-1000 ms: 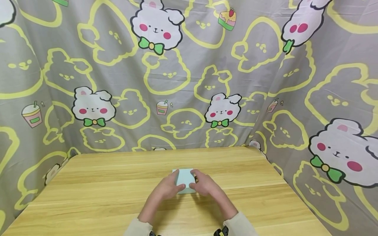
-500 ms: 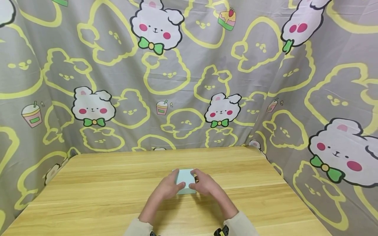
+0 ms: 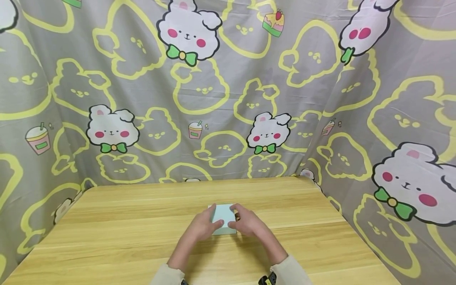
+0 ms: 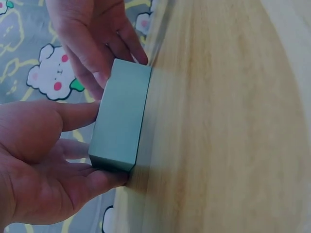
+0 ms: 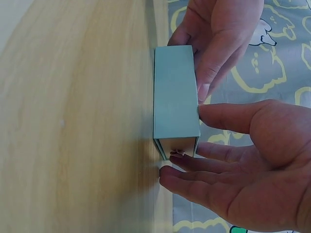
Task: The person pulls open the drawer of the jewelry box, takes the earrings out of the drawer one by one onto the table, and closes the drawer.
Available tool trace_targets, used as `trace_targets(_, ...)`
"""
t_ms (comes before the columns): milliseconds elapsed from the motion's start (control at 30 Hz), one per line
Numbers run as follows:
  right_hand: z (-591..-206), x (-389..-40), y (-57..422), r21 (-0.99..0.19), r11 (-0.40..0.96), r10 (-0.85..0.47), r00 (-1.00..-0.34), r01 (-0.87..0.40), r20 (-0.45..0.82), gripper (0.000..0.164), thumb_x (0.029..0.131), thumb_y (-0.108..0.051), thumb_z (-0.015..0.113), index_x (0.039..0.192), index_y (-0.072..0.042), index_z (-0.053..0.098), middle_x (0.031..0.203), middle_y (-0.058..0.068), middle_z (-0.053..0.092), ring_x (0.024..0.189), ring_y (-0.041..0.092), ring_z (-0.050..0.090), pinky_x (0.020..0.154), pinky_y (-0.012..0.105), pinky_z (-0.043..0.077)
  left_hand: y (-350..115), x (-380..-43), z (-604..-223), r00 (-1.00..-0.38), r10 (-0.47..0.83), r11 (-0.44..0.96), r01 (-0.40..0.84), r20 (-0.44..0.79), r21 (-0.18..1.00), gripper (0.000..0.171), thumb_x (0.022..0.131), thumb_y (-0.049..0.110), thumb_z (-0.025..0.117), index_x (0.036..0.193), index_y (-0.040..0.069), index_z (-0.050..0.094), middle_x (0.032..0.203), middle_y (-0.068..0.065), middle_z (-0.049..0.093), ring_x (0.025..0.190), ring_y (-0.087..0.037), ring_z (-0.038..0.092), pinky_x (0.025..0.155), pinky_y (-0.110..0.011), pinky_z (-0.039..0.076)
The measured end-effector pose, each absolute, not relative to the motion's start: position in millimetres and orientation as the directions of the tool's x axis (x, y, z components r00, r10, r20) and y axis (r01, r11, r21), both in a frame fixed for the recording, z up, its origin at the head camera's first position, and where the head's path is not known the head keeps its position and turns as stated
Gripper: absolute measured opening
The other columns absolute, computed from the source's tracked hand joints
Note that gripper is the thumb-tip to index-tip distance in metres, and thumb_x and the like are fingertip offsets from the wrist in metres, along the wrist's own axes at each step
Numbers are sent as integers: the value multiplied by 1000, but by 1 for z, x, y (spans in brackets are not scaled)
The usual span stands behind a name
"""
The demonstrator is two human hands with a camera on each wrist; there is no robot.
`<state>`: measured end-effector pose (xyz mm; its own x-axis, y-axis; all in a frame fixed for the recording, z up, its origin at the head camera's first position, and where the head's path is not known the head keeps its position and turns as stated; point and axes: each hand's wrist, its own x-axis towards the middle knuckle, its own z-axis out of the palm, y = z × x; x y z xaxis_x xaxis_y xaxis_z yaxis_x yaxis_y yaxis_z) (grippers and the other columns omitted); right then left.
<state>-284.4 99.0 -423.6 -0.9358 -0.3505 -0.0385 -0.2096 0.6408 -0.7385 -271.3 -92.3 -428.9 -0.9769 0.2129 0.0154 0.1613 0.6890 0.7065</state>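
A small pale blue-green box [image 3: 224,216] lies on the wooden table between both hands. My left hand [image 3: 204,226] grips its left end, thumb on the side nearest me and fingers round the end, as the left wrist view shows. On the box's right, my right hand [image 3: 246,221] holds it, thumb tip against the near edge. In the right wrist view the box's right end is brown, set between green covers, with a small ribbon-like tab [image 5: 177,153] on it. Fingertips of the right hand [image 5: 257,165] reach that tab; whether they pinch it I cannot tell.
The light wooden table [image 3: 124,221] spreads out around the hands. Behind it and at both sides hangs a grey curtain [image 3: 221,107] printed with white rabbits and yellow outlines, close to the table's edges.
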Motion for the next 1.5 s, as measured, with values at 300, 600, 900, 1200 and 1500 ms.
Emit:
trace_targets(300, -424, -287, 100, -753, 624, -364, -930, -207, -45, 55, 94, -16, 71, 142, -1, 50, 124, 27, 65, 109, 38, 66, 87, 52, 57, -95, -271, -428, -976, 219, 696, 161, 8, 700, 74, 99, 29, 66, 155, -6, 33, 148, -33, 48, 126, -40, 56, 106, -61, 46)
trace_targets(600, -425, -292, 106, -811, 569, -283, -959, -138, -35, 55, 99, -22, 63, 145, 5, 46, 123, 25, 68, 110, 38, 67, 85, 50, 59, -96, -270, -429, -977, 212, 685, 162, 19, 710, 73, 98, 29, 67, 154, -5, 35, 153, -30, 44, 142, -51, 39, 116, -64, 34)
trace_targets(900, -433, -301, 109, -916, 399, -281, -957, -44, -76, 42, 100, -7, 54, 135, 16, 49, 94, 19, 69, 80, 24, 69, 72, 40, 63, -95, -271, -430, -978, 201, 687, 178, 52, 705, 70, 97, 28, 69, 151, -5, 41, 152, -29, 46, 141, -49, 41, 116, -63, 36)
trace_targets(1200, -441, -304, 108, -934, 357, -337, -933, 1, -130, 28, 99, -2, 49, 120, 14, 57, 90, 18, 69, 73, 18, 65, 68, 35, 62, -94, -271, -430, -979, 196, 699, 182, 59, 691, 69, 96, 28, 70, 150, -5, 42, 148, -30, 50, 132, -47, 52, 108, -61, 44)
trace_targets(1500, -446, -306, 109, -937, 350, -303, -946, 4, -118, 18, 96, -1, 57, 109, 12, 60, 86, 17, 68, 67, 18, 66, 66, 33, 63, -94, -271, -430, -980, 193, 698, 176, 54, 694, 69, 97, 28, 70, 151, -5, 42, 150, -30, 48, 135, -48, 49, 111, -62, 42)
